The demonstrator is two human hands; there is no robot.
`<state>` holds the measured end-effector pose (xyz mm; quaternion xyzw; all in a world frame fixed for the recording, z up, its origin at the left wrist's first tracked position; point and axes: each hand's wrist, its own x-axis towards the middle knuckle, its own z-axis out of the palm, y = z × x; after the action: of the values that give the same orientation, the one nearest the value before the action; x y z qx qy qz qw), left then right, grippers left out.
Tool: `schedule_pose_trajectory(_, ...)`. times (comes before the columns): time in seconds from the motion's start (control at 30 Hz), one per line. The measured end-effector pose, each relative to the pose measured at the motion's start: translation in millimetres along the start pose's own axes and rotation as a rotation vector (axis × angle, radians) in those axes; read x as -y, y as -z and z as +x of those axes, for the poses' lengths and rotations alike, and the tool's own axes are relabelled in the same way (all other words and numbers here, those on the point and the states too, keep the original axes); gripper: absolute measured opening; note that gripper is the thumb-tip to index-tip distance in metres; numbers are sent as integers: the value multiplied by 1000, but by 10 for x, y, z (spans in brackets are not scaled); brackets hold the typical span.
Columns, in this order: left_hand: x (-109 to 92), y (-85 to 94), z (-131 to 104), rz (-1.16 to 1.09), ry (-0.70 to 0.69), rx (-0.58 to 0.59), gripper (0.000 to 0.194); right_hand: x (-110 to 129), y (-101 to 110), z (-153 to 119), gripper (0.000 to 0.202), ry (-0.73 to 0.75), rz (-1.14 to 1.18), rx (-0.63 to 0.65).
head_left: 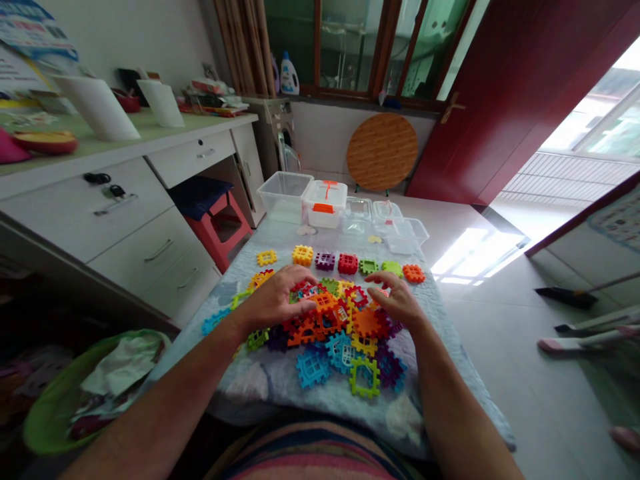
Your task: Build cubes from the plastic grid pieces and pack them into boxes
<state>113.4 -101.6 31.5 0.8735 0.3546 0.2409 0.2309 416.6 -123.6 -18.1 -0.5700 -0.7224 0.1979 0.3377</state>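
Note:
A heap of interlocking plastic building pieces [325, 320] in many colours lies on a cloth-covered table. Over its left side is my left hand [280, 293], thumb and fingers apart with nothing seen between them. My right hand [397, 300] is at the heap's right side, fingers spread and curved, also holding nothing that I can see. Whether the fingertips touch the pieces I cannot tell. Nearest me lie a green frame piece [365, 378] and a blue window piece [313, 367]. Behind the heap stands a row including a yellow block [303, 255], a red block [348, 263] and an orange block [414, 273].
Along the table's far end stand a clear open bin [285, 193], a lidded box with orange clips [325, 203] and several smaller clear containers [407, 233]. A red stool [215, 223] is by the desk at left. A green basket [40, 420] sits at lower left.

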Motion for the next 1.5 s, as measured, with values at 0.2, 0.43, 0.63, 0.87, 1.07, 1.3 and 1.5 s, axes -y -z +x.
schedule_pose_trajectory(0.2, 728, 240, -338, 86, 315, -232, 47, 456, -110, 109, 39, 199, 8, 292)
schedule_pose_trajectory(0.43, 1301, 169, -419, -7, 444, -126, 65, 611, -326, 321, 50, 258, -123, 517)
schedule_pose_trajectory(0.63, 1252, 98, -417, -152, 473, -147, 61, 615, -306, 339, 47, 258, -39, 442)
schedule_pose_trajectory(0.87, 1251, 104, -460, -274, 549, -182, 62, 129, 325, 200, 51, 106, -31, 110)
schedule_pose_trajectory(1.07, 1375, 71, -448, -245, 511, -181, 58, -395, 522, -56, 40, 31, -158, 9)
schedule_pose_trajectory(1.3, 1477, 44, -424, -129, 400, -155, 59, -484, 295, -98, 39, 0, -155, 204)
schedule_pose_trajectory(1.5, 1480, 40, -423, -89, 391, -161, 60, -430, 262, -92, 38, -21, -199, 248)
